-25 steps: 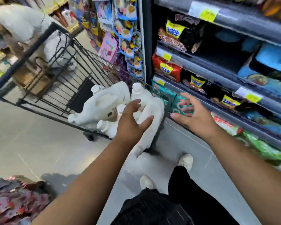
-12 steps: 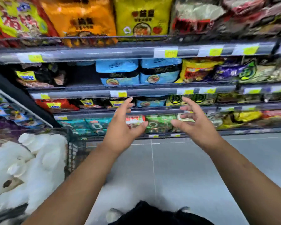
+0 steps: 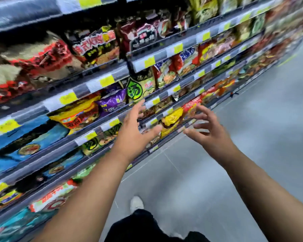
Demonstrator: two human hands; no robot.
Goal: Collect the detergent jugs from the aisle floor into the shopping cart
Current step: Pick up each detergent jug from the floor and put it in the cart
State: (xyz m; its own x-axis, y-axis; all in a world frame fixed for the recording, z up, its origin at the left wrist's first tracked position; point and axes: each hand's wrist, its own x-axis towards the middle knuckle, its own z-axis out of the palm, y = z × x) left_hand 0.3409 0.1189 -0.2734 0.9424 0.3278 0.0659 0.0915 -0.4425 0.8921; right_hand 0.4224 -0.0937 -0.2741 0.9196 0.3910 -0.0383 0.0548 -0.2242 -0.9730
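No detergent jug and no shopping cart is in view at this moment. My left hand (image 3: 136, 131) is raised at mid-frame with its fingers spread and nothing in it. My right hand (image 3: 209, 133) is level with it to the right, fingers curled apart, also holding nothing. Both hands hover in front of the lower store shelves without touching them. The picture is blurred by motion.
Long shelves (image 3: 101, 81) packed with colourful noodle and snack packets run along the left and recede to the upper right. Grey aisle floor (image 3: 252, 137) stretches along the right. My white shoe (image 3: 136, 204) and dark trousers (image 3: 143, 226) show at the bottom.
The view has swung right, away from the cart of white jugs, which has left the frame. My left hand let go of a jug in the cart; both hands stay empty.
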